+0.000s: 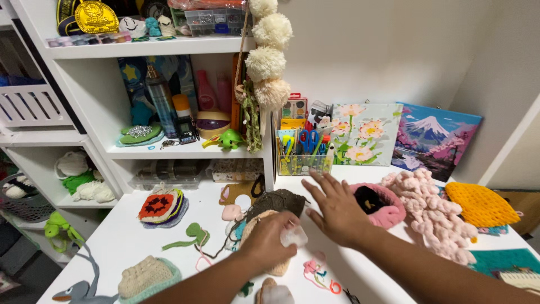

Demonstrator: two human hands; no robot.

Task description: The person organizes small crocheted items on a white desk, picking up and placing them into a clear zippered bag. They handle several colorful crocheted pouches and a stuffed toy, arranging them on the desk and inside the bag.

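Left hand [269, 239] grips pale clear piece [293, 236], orientation unclear; right hand [336, 211] flat

Crochet pieces [163, 207] lie left on the tabletop [124, 239], a hat [482, 205] right, a scissors box [301, 155] behind, shelves [185, 149] behind-left.

White desk [135, 236], crocheted pieces [163, 207], pink yarn [433, 211], perhaps a pouch [146, 277]

The scene is seen from a single head-worn camera, aimed forward and down over the white table [388, 281] at close range. The shelf unit [146, 48] is faced beyond the table; no second view is given.
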